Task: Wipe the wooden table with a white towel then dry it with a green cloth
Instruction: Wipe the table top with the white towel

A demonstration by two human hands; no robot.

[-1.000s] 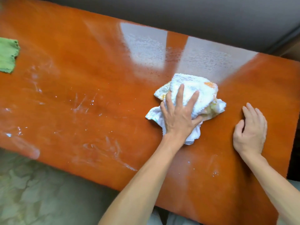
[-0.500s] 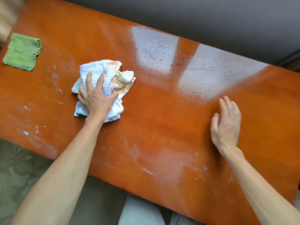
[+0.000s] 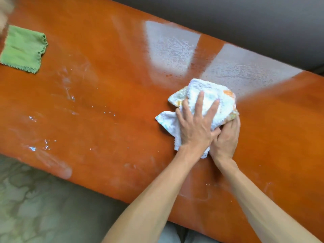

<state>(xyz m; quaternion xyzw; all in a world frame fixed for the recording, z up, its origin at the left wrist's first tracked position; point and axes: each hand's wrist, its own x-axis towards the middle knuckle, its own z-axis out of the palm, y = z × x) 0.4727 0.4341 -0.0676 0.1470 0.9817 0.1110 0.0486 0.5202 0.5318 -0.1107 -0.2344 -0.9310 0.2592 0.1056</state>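
Observation:
A crumpled white towel (image 3: 213, 97) with orange marks lies right of centre on the glossy orange-brown wooden table (image 3: 114, 81). My left hand (image 3: 194, 125) presses flat on top of it, fingers spread. My right hand (image 3: 225, 137) touches the towel's near right edge, fingers curled against it, next to my left hand. A folded green cloth (image 3: 23, 49) lies flat at the table's far left. Wet streaks and drops shine on the left and near parts of the tabletop.
A dark grey wall or sofa back (image 3: 245, 18) runs along the table's far edge. Pale marbled floor (image 3: 35, 207) shows below the near edge at left. My knees (image 3: 175, 234) sit under the table's near side.
My left hand has swept the towel from the table's left side back to right of centre. My right hand has left the bare tabletop and come against the towel.

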